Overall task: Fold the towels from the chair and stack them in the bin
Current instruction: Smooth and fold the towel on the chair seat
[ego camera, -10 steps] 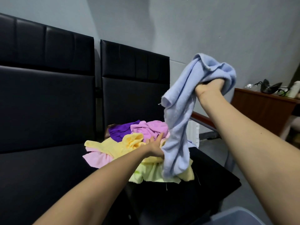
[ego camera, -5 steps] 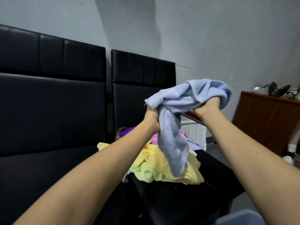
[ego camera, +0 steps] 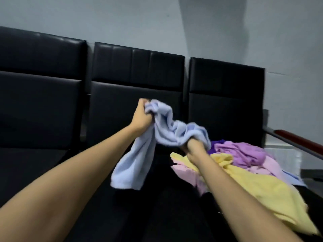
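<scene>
**Blue towel [ego camera: 164, 135] gripped by both hands over the black chairs [ego camera: 138, 95]**

The blue towel is held bunched in the middle of the frame. One end is clenched in the left hand [ego camera: 141, 117], raised just left of centre, with the fingers curled tight round the cloth. Another part is grasped by the right hand [ego camera: 193, 148], set lower and right of centre, with cloth draped over its knuckles. Between the two hands the towel sags in crumpled folds, and a loose length hangs below the left hand towards the lower middle.

A pile of other towels [ego camera: 253, 168] is seen on the seat of the right-hand chair [ego camera: 227, 95], in the lower right of the frame. A yellow towel [ego camera: 262, 187] is spread at the front, a pink towel [ego camera: 187, 173] is partly tucked beneath it, and a purple towel [ego camera: 244, 152] is heaped behind. A darker purple cloth [ego camera: 217, 142] shows just beside the right hand.

The black chairs are ranged in a row across the middle of the frame against a grey wall [ego camera: 122, 16]. A reddish armrest [ego camera: 302, 141] is seen at the right edge.
</scene>
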The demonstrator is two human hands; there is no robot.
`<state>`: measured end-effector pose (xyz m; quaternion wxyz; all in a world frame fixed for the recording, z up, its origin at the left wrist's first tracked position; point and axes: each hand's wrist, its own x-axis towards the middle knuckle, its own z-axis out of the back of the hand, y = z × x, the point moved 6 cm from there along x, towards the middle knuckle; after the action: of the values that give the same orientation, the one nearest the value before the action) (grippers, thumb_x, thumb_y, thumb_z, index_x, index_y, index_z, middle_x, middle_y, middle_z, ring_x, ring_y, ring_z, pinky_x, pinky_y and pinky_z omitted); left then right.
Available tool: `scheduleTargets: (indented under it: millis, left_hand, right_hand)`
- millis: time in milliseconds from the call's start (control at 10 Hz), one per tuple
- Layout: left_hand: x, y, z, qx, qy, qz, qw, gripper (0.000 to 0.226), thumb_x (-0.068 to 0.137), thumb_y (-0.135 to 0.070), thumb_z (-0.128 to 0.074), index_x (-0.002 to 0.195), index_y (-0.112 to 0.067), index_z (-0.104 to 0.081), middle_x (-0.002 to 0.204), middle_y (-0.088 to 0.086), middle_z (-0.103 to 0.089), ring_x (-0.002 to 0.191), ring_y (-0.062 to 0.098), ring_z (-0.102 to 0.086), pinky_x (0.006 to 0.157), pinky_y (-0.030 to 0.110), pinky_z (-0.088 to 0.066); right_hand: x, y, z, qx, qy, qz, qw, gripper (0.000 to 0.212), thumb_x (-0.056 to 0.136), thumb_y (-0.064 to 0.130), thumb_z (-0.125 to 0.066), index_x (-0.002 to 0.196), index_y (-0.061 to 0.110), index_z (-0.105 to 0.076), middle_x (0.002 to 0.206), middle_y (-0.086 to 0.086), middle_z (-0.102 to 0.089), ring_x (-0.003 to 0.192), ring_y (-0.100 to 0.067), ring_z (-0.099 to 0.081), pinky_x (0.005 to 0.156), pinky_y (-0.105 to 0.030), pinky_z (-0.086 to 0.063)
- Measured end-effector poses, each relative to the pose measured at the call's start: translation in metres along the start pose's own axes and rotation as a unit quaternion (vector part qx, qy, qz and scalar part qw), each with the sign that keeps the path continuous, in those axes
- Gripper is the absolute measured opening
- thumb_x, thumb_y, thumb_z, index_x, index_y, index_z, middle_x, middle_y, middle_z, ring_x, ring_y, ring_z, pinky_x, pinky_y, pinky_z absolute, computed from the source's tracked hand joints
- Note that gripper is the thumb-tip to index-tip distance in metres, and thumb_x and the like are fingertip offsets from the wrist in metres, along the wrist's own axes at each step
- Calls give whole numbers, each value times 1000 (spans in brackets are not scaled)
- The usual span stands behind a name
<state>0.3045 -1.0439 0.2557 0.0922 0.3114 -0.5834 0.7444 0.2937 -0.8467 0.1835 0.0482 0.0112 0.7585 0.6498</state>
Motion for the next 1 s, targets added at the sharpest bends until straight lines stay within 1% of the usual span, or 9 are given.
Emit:
scheduleTargets:
  millis: [100,200,300,400,500,600,700,800,1000]
  left_hand:
    - [-53,103,29,323,120,165,924,38,75,-25,-60,103,-14,-37,104,8,-51,105,30,-54,88,36,-40]
    - [-111,157,43,415,206,203,862,53,81,-23,-57,128,-19,-33,126,3,-46,127,25,-43,101,39,-32]
    - [-163,182,64,442,145,132,876,73,78,-37,-47,145,-27,-20,155,-1,-14,143,16,-14,109,38,-18]
    - [-161,186,88,446,33,195,873,81,82,-41,-53,149,-18,-14,156,11,-11,143,25,-14,111,40,-17]
    - [-155,189,94,506,58,235,828,57,90,-36,-52,140,-14,-36,136,11,-46,122,29,-46,93,36,-39]
    - [-156,176,79,429,115,226,867,28,89,-30,-54,112,-15,-59,104,2,-61,97,21,-58,75,26,-43]
    - [-171,146,41,264,339,175,886,20,83,-19,-66,100,-9,-63,84,-4,-58,75,4,-53,64,8,-38]
    - [-183,134,36,252,476,187,822,39,82,-24,-67,120,-26,-56,98,-9,-59,92,6,-56,78,11,-40]
    - [-167,136,75,204,301,127,923,43,73,-17,-57,114,-28,-50,107,-7,-58,97,14,-56,86,28,-47]
  right_hand:
    - [-3,-119,-16,-87,16,-132,987,18,91,3,-47,81,18,-48,87,-3,-51,97,-25,-51,73,-33,-50]
    - [-7,-146,-13,-182,-42,-155,970,23,87,1,-53,110,0,-53,110,-18,-56,109,-32,-54,82,-35,-49]
    - [-34,-171,-18,-290,-123,-84,945,64,88,9,-56,142,1,-23,138,-26,-35,123,-40,-44,98,-40,-39]
    - [-38,-153,-32,-378,-118,-18,918,71,87,12,-58,145,11,-17,144,-22,-23,129,-38,-35,105,-38,-32]
    - [-48,-142,-53,-534,-47,77,841,69,87,19,-56,145,26,-19,148,-10,-14,135,-31,-23,110,-38,-22]
    - [-58,-144,-77,-580,92,147,796,67,86,18,-51,144,33,-22,144,-7,-25,127,-25,-34,108,-38,-29]
    - [-72,-163,-97,-505,282,121,807,70,93,22,-46,149,40,-8,149,-6,-31,124,-20,-45,104,-31,-37]
    - [-73,-165,-97,-544,287,138,776,61,95,29,-44,149,36,-17,149,-4,-33,131,-22,-41,105,-33,-35]
    - [-64,-144,-94,-348,208,154,901,55,92,-7,-38,139,21,-38,127,-6,-52,109,-25,-54,80,-16,-47]
